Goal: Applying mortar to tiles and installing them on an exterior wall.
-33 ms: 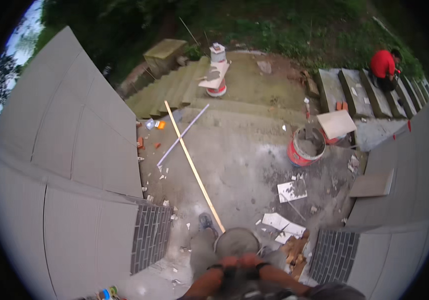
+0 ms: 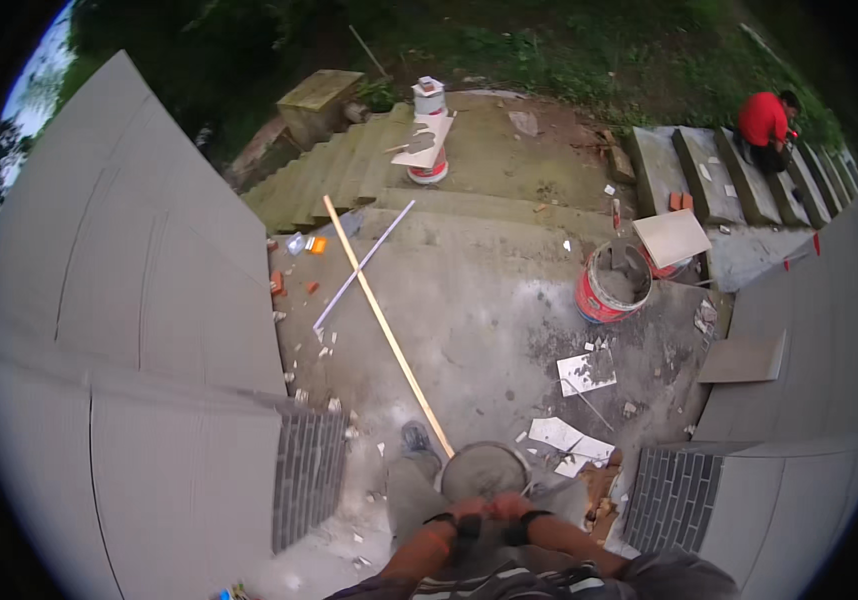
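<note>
Low in the view, my left hand (image 2: pixel 468 510) and my right hand (image 2: pixel 511 508) are close together, closed at the near rim of a round bucket (image 2: pixel 485 466) of grey mortar held between my legs; their fingertips are blurred. A long pale wooden strip (image 2: pixel 381 318) lies on the concrete, its near end beside my shoe (image 2: pixel 415 438), crossed by a lilac strip (image 2: pixel 386 232). Broken white tiles (image 2: pixel 569 445) and brown torn scraps (image 2: pixel 601 500) lie just right of the bucket.
Red-and-white mortar buckets (image 2: pixel 601 300), boards (image 2: pixel 671 238) and concrete steps (image 2: pixel 697 180) stand ahead right, where a person in red (image 2: pixel 761 122) crouches. More steps (image 2: pixel 339 160) descend at left, by a bucket stack (image 2: pixel 428 170). Grey tiled walls (image 2: pixel 159 330) flank both sides.
The bucket and my two hands sit slightly higher and further right in the view. The surroundings have shifted a little up in the frame.
</note>
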`<state>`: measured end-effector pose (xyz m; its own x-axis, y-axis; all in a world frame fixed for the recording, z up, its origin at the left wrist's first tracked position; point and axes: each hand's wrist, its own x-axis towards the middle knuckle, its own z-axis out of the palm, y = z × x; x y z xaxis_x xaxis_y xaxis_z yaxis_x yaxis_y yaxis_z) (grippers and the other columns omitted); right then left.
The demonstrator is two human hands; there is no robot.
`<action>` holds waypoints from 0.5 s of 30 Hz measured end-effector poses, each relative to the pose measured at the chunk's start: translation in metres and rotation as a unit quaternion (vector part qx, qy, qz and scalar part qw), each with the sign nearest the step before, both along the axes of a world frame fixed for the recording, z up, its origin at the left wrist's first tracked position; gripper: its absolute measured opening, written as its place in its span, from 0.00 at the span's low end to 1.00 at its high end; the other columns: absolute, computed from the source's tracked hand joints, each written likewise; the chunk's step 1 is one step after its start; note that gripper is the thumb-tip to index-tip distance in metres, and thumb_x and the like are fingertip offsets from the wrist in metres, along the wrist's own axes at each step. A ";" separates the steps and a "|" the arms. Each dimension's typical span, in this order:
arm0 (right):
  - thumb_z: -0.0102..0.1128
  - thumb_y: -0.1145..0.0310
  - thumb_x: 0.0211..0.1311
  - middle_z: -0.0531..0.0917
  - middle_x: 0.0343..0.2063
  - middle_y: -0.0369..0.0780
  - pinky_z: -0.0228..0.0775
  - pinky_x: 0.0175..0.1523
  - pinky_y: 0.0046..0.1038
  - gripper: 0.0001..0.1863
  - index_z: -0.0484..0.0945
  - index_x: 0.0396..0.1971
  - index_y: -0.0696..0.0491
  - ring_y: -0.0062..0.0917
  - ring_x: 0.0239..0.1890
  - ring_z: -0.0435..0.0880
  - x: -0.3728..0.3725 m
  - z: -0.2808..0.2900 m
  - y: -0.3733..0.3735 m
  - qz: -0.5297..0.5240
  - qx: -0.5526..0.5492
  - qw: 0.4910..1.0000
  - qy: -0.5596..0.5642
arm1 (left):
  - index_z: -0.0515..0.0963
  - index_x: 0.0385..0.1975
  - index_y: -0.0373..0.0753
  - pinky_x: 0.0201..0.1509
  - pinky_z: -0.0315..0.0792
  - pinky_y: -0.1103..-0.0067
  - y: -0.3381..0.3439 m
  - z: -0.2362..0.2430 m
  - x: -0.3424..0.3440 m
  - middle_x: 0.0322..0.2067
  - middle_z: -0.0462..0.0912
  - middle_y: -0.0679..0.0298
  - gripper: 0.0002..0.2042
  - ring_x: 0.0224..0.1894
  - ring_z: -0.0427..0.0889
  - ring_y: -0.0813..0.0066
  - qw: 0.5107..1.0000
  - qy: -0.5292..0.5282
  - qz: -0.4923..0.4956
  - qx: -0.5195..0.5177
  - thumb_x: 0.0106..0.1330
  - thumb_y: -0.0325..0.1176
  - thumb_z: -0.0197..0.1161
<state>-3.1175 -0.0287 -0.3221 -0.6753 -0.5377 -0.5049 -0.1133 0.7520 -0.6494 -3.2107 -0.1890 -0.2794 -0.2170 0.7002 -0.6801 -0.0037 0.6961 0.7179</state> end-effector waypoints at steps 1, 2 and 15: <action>0.63 0.55 0.54 0.87 0.43 0.47 0.79 0.50 0.44 0.16 0.88 0.36 0.50 0.45 0.45 0.86 -0.064 0.015 -0.009 0.023 0.046 0.999 -0.014 | 0.84 0.45 0.39 0.51 0.76 0.57 -0.016 -0.007 -0.045 0.46 0.85 0.48 0.18 0.49 0.85 0.49 1.000 0.008 0.013 0.001 0.63 0.44 0.59; 0.64 0.54 0.54 0.87 0.43 0.47 0.79 0.50 0.43 0.17 0.88 0.36 0.49 0.44 0.45 0.86 -0.107 0.034 -0.005 0.048 0.091 0.993 -0.048 | 0.84 0.45 0.39 0.50 0.76 0.57 -0.021 -0.016 -0.064 0.45 0.85 0.47 0.18 0.49 0.84 0.48 1.000 0.016 0.007 -0.010 0.62 0.44 0.60; 0.64 0.58 0.54 0.87 0.42 0.49 0.77 0.53 0.44 0.17 0.87 0.39 0.54 0.45 0.47 0.85 -0.556 0.048 0.121 -0.003 0.002 0.992 -0.124 | 0.83 0.44 0.45 0.47 0.77 0.57 0.094 0.015 -0.462 0.37 0.85 0.48 0.15 0.43 0.84 0.47 0.968 0.214 0.032 -0.130 0.56 0.36 0.60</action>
